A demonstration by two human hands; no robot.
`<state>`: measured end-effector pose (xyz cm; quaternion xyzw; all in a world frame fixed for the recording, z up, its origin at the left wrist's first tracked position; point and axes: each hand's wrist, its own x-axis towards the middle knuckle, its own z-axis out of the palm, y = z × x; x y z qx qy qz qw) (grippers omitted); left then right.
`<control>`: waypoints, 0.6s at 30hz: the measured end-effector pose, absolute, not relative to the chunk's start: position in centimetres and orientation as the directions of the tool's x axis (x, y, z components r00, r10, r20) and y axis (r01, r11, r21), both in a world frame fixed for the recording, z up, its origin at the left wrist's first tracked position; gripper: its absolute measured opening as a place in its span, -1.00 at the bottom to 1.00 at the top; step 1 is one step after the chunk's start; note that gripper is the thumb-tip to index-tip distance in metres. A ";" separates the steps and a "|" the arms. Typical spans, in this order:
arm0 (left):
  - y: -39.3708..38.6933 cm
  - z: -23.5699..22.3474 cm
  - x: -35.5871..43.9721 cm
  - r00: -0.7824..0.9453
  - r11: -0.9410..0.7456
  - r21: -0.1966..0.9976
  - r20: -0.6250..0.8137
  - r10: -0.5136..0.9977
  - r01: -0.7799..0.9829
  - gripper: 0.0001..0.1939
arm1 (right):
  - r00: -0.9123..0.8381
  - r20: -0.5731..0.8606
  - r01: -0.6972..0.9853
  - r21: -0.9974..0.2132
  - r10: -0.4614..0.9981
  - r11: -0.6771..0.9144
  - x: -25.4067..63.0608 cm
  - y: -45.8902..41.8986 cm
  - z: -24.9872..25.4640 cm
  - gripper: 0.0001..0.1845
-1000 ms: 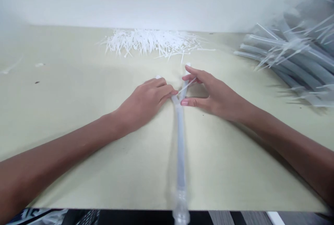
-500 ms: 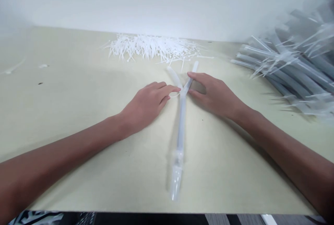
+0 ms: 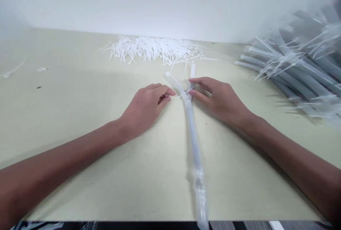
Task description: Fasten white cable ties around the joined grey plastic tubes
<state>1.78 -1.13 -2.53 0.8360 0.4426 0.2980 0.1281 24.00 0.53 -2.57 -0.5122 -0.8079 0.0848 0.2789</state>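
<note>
A translucent Y-shaped plastic tube (image 3: 193,141) lies on the table, its two branches pointing away from me. Its long stem runs towards me, and its blurred end reaches past the near table edge. A thin white cable tie (image 3: 179,96) loops around the fork. My left hand (image 3: 147,107) lies left of the fork, its fingers pinching the tie's free end. My right hand (image 3: 217,98) sits right of the fork, with thumb and forefinger gripping the right branch where the tie crosses it. The tie's head is hidden.
A loose heap of white cable ties (image 3: 153,49) lies at the back of the beige table (image 3: 80,91), against a white wall (image 3: 160,6). Several grey tubes (image 3: 298,70) with ties on them are piled at the right. A few stray ties lie at far left.
The tube's stem has swung, its near end moving right and past the table edge. The left branch now leans further left, and the tie is drawn out between my hands.
</note>
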 end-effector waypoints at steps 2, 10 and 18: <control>-1.1 -2.5 1.8 0.440 -0.578 0.495 0.375 0.816 0.649 -0.81 | -0.306 0.361 0.745 -0.486 0.881 0.457 23.9 0.3 -2.6 -0.70; -1.0 -2.4 1.9 0.483 -0.591 0.498 0.342 0.806 0.635 -0.84 | -0.480 0.339 0.729 -0.359 0.809 0.583 24.0 -0.3 -1.8 -0.67; -1.1 -2.7 2.0 0.585 -0.676 0.429 0.341 0.736 0.599 -0.83 | -0.524 0.173 0.735 -0.403 0.834 0.546 24.8 -0.4 -1.2 -0.37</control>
